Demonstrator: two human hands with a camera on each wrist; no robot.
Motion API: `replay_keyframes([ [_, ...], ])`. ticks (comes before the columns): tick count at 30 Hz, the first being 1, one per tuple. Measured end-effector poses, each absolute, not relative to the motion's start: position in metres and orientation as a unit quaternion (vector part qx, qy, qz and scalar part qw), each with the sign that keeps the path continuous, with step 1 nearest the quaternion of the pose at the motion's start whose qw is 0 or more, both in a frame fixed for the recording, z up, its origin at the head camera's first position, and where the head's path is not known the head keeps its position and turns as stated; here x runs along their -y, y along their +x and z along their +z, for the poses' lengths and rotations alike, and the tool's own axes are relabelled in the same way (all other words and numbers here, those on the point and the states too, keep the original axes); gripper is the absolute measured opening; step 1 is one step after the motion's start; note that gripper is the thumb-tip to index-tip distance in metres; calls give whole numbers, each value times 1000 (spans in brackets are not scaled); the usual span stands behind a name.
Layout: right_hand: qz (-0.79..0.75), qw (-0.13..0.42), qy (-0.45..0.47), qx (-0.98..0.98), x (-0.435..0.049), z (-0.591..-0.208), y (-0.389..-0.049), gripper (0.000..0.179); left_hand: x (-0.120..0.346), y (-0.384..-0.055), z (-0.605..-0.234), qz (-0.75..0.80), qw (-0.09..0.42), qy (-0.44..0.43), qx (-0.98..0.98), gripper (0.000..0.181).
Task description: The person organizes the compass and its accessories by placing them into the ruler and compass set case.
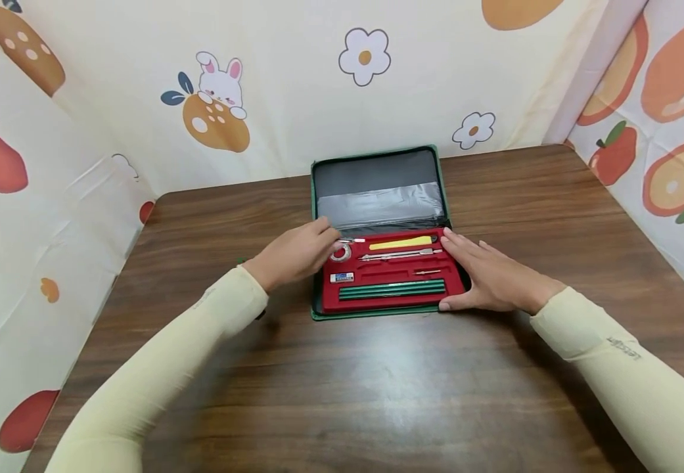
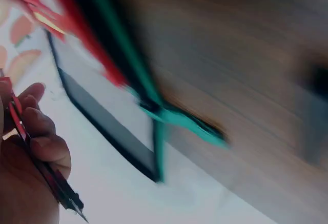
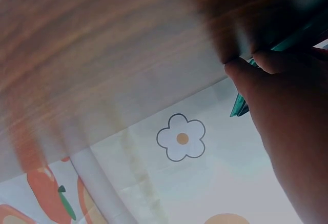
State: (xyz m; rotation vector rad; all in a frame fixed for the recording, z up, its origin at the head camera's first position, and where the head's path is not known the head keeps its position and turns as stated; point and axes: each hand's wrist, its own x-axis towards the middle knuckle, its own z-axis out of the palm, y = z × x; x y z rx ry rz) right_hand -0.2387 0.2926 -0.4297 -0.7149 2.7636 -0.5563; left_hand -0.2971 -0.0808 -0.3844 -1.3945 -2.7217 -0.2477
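A green zip case [image 1: 377, 315] lies unfolded on the table, its red tray [image 1: 389, 303] toward me. Over the tray's left edge, my left hand [image 1: 297, 253] holds a slim shiny drawing tool [image 2: 43, 170] with a needle-like metal tip; its exact kind cannot be told. My right hand [image 1: 489, 272] rests along the case's right side, thumb at the front corner, fingers extended. In the tray lie dark green pencils [image 1: 391, 289], an eraser [image 1: 342, 278], a yellow cutter knife [image 1: 401, 243], a metal compass [image 1: 401, 255] and a small round ring-shaped item [image 1: 340, 253].
The case's raised lid [image 1: 377, 174] has a clear pocket and leans near the back wall cloth [image 1: 294, 98]. Brown wooden table [image 1: 342, 394] surrounds the case. A small brass-coloured piece [image 1: 427, 271] lies in a tray slot.
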Motion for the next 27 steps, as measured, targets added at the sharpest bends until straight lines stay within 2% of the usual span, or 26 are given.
replay_keyframes([
  [6, -187, 127, -245, -943, -293, -428, -238, 124, 25, -291, -381, -95, 28, -470, 877, 25],
  [12, -180, 134, -240, -945, -293, -427, -240, 124, -20, -286, -386, -36, 11, -471, 882, 27],
  [27, -164, 136, -245, -946, -295, -430, -242, 126, -61, -291, -389, -11, -34, -448, 893, 32],
])
